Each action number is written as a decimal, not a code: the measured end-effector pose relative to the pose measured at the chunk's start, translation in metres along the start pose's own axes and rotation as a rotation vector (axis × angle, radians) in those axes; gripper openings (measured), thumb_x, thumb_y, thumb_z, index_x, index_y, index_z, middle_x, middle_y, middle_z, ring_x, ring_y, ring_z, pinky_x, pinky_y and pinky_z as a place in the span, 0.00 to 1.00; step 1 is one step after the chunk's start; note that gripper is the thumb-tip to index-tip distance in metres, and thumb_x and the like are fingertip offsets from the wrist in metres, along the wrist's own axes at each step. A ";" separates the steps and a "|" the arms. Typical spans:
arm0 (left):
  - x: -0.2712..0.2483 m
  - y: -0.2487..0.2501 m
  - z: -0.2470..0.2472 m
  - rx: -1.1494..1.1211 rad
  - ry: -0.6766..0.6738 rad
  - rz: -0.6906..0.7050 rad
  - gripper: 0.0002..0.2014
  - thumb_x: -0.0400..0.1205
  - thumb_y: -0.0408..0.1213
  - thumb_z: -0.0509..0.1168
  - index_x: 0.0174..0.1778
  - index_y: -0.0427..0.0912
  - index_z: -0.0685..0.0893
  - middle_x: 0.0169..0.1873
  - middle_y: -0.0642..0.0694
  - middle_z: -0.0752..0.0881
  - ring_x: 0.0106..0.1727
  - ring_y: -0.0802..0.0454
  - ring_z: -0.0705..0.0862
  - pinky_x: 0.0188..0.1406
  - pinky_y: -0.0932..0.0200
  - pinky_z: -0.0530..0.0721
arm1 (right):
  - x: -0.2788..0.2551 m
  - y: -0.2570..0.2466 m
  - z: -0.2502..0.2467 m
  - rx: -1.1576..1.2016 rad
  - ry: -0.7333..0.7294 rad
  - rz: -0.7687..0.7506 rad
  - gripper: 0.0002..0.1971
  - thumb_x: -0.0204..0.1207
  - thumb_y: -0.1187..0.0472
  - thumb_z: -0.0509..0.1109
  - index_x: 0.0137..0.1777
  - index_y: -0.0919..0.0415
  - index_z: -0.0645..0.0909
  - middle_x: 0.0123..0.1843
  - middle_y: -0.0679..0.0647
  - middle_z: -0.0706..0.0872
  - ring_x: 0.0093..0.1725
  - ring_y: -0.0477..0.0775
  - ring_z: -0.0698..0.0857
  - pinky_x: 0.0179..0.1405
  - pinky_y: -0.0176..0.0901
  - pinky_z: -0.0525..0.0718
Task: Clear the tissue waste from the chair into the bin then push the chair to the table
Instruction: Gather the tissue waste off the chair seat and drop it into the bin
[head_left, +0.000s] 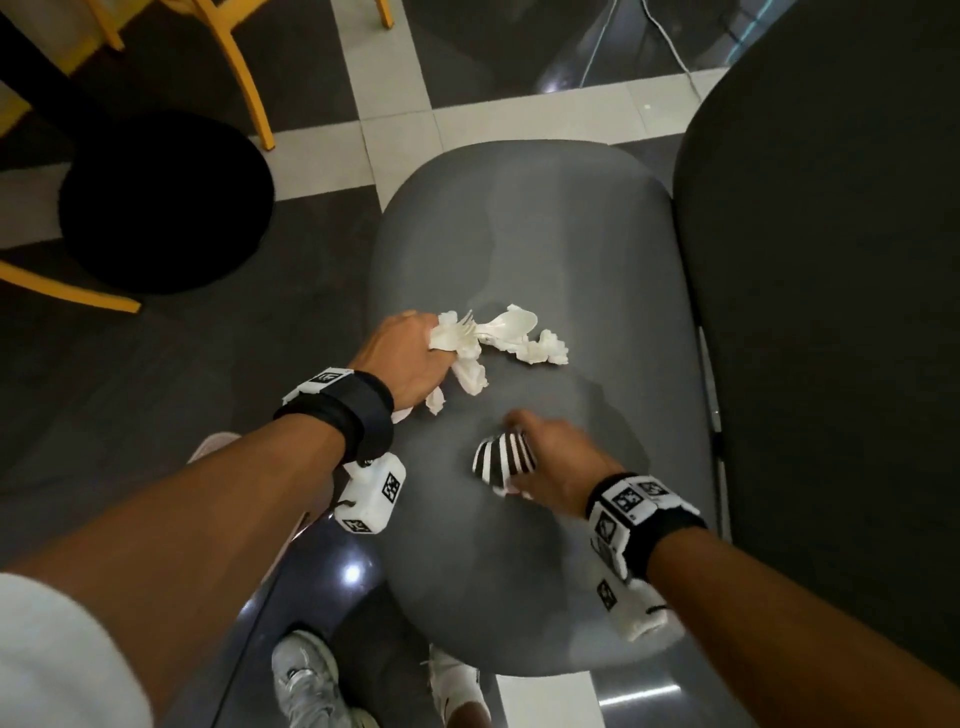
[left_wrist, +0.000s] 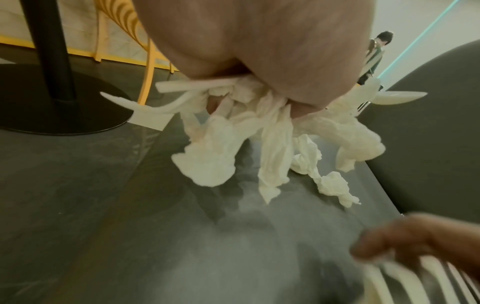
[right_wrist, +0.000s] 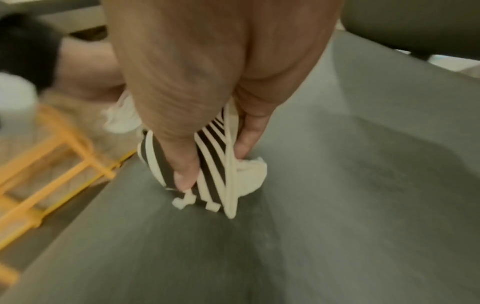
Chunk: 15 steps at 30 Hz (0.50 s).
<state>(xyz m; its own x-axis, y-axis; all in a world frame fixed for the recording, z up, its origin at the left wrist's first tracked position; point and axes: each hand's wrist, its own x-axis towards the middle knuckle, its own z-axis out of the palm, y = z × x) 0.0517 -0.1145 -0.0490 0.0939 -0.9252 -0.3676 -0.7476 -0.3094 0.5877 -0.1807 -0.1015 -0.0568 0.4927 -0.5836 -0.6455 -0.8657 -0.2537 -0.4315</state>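
Note:
A grey chair seat (head_left: 545, 218) fills the middle of the head view, its dark backrest (head_left: 831, 260) on the right. My left hand (head_left: 410, 353) grips a bunch of crumpled white tissues (head_left: 470, 371) with a white plastic fork (head_left: 465, 325) and spoon (head_left: 511, 322) at the seat's left side; the tissues (left_wrist: 275, 148) hang from the fist (left_wrist: 259, 61) just above the seat. My right hand (head_left: 550, 457) grips a flattened black-and-white striped paper cup (head_left: 501, 457) with a scrap of tissue (right_wrist: 250, 174), its edge touching the seat (right_wrist: 337, 205).
A black round table base (head_left: 166, 202) and yellow chair legs (head_left: 244, 78) stand on the tiled floor at the left. My shoes (head_left: 306, 680) are below the seat's near edge. A cable (head_left: 670, 47) runs across the floor at the top right. A person (left_wrist: 374, 55) stands far off.

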 end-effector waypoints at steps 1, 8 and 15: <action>-0.003 -0.003 -0.001 -0.012 0.003 -0.004 0.08 0.79 0.38 0.61 0.34 0.42 0.80 0.37 0.43 0.84 0.41 0.40 0.84 0.39 0.54 0.78 | 0.004 0.000 -0.008 0.065 0.069 0.039 0.38 0.70 0.56 0.82 0.78 0.48 0.68 0.66 0.52 0.84 0.66 0.56 0.84 0.65 0.45 0.81; -0.017 -0.026 -0.009 -0.012 0.017 -0.012 0.14 0.83 0.39 0.61 0.30 0.43 0.75 0.34 0.42 0.81 0.38 0.41 0.81 0.37 0.53 0.75 | 0.065 -0.011 -0.057 0.143 0.161 0.134 0.48 0.67 0.58 0.85 0.85 0.47 0.64 0.72 0.54 0.83 0.71 0.59 0.82 0.62 0.38 0.75; -0.047 -0.048 -0.017 -0.311 0.109 -0.192 0.16 0.80 0.37 0.68 0.26 0.42 0.75 0.29 0.44 0.81 0.32 0.45 0.79 0.31 0.55 0.70 | 0.067 -0.074 -0.029 0.229 0.058 0.046 0.25 0.64 0.55 0.86 0.62 0.53 0.85 0.51 0.45 0.90 0.50 0.45 0.88 0.52 0.40 0.83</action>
<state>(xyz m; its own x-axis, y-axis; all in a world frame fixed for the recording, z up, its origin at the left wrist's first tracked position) 0.0948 -0.0596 -0.0476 0.2952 -0.8565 -0.4235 -0.4758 -0.5161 0.7122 -0.0857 -0.1438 -0.0501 0.4414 -0.6359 -0.6331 -0.8413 -0.0480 -0.5384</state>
